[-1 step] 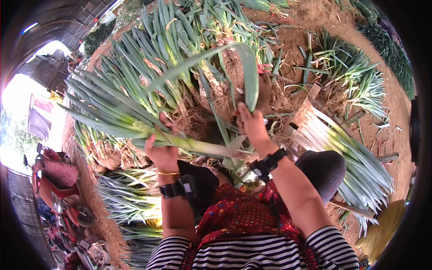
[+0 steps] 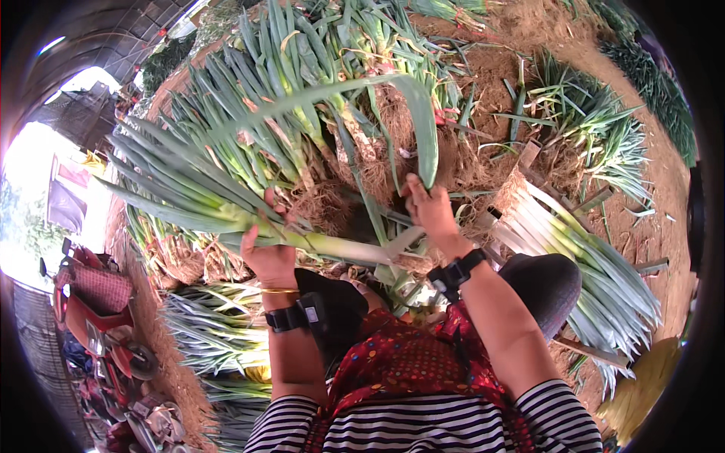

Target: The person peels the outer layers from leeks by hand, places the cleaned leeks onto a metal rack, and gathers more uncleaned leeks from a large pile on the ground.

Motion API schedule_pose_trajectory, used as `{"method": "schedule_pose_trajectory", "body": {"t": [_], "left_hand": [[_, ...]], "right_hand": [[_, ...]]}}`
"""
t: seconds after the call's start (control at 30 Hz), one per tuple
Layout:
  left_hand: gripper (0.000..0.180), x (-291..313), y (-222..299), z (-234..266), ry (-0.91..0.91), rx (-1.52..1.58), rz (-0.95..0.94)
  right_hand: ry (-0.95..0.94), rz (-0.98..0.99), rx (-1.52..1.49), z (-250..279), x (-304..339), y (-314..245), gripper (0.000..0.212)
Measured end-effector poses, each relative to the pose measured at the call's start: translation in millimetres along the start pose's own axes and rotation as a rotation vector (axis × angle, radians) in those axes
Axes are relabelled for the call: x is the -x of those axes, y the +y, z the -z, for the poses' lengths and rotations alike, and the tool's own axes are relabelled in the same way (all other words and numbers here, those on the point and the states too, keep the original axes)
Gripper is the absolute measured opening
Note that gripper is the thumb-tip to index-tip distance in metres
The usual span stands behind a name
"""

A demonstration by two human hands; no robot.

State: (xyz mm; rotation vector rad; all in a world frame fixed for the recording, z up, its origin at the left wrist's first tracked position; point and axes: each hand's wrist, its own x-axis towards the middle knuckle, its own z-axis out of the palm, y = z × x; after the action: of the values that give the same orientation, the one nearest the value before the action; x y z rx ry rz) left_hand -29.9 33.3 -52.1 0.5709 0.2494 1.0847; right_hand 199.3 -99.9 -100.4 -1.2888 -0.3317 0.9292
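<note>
My left hand is wrapped round a large leek, held across in front of me with its green leaves to the left and its pale root end to the right. One long leaf arches up from it, bends over and comes down to my right hand. My right fingers are pinched together at the lower end of that leaf, above the root end. A thin leaf strip hangs beside these fingers; whether they grip it too I cannot tell.
Upright leeks with shaggy roots stand close in front. A pile of trimmed leeks lies on a wooden rack at right. More leeks lie at left, with a red vehicle beyond. Cut greens lie on the soil.
My right hand has shifted slightly to the right, and the arched leaf has moved a little with it. My left hand keeps its hold on the leek.
</note>
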Motion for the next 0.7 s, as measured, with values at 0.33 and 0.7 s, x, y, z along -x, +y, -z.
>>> {"method": "schedule_pose_trajectory", "body": {"t": [0.33,0.7], "left_hand": [[0.072,5,32,7,-0.085,-0.126,-0.160],[0.081,12,103,-29,-0.247,-0.142,-0.253]], "right_hand": [[-0.092,0.254,1.341,77,-18,97,0.042],[-0.309,-0.145,1.403,143,-4,111,0.046]]}}
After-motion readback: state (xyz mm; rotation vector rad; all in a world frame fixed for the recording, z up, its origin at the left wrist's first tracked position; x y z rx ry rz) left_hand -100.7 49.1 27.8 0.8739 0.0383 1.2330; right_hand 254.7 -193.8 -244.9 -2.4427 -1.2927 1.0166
